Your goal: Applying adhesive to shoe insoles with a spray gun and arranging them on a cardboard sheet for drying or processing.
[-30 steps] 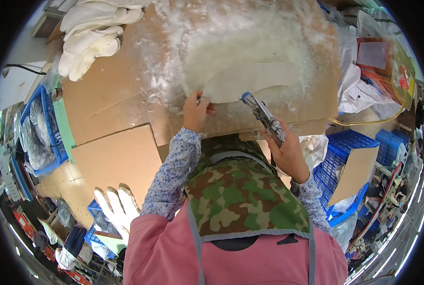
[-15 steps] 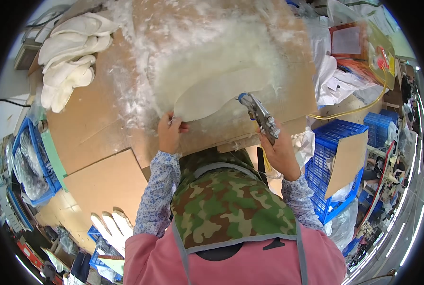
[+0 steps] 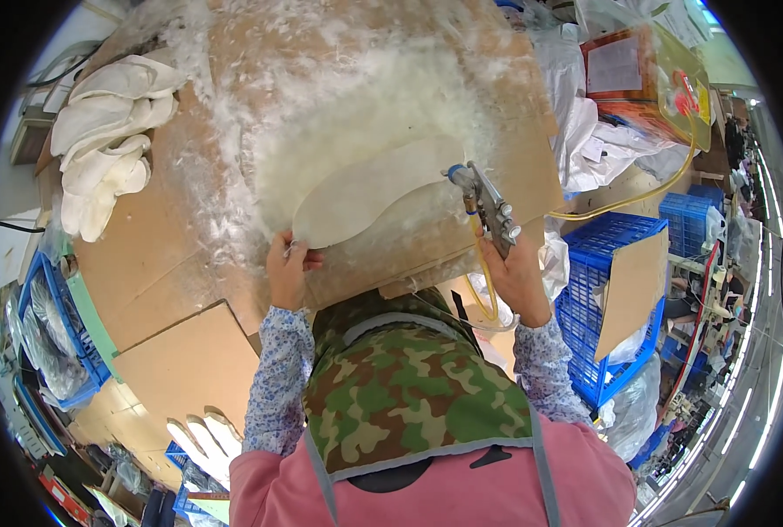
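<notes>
A pale insole-shaped sheet (image 3: 365,191) lies on the whitened patch of the cardboard-covered table. My left hand (image 3: 290,270) pinches its near left end between thumb and fingers. In my right hand (image 3: 516,274) is a metal spray gun (image 3: 488,209), its blue-ringed nozzle pointing at the sheet's right part from just beside the edge. A yellow hose (image 3: 486,285) hangs below the gun's grip. Whether spray is coming out cannot be made out.
Stacked white insoles (image 3: 111,132) lie at the far left, more pale ones (image 3: 205,439) at lower left. A blue crate (image 3: 585,299) with a cardboard flap stands right of me. Behind it are white plastic bags (image 3: 567,114) and a yellowish container (image 3: 686,79). Dried white residue streaks the cardboard (image 3: 172,176).
The whole view has shifted, so the table sits further left. My right hand has moved the spray gun rightward along the sheet and turned it somewhat. My left hand keeps its pinch.
</notes>
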Tool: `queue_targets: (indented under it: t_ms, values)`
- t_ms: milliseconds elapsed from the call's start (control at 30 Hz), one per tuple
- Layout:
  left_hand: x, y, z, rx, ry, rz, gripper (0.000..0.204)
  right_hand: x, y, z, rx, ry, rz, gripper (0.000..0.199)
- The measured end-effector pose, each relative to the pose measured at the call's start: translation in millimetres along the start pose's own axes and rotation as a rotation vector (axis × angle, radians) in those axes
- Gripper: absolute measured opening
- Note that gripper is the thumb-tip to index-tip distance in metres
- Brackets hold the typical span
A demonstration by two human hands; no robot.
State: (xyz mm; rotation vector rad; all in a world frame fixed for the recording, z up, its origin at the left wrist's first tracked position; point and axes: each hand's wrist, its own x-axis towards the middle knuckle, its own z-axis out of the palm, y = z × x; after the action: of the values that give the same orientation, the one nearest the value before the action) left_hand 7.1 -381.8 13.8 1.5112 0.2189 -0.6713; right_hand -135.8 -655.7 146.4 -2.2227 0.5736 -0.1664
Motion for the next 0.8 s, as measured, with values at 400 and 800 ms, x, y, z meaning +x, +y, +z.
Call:
queue_targets:
  t_ms: [400,800]
  values:
    - [-6.0,-0.8,0.7,-0.005,0.045,0.05,0.023,2.9,4.6,12.7,0.043,-0.09,0.059,0.027]
    - [-5.2,7.4,14.6,-0.039,0.116,0.044,0.02,-17.7,-51.6,59.5,0.157,-0.518,-0.045,0.038]
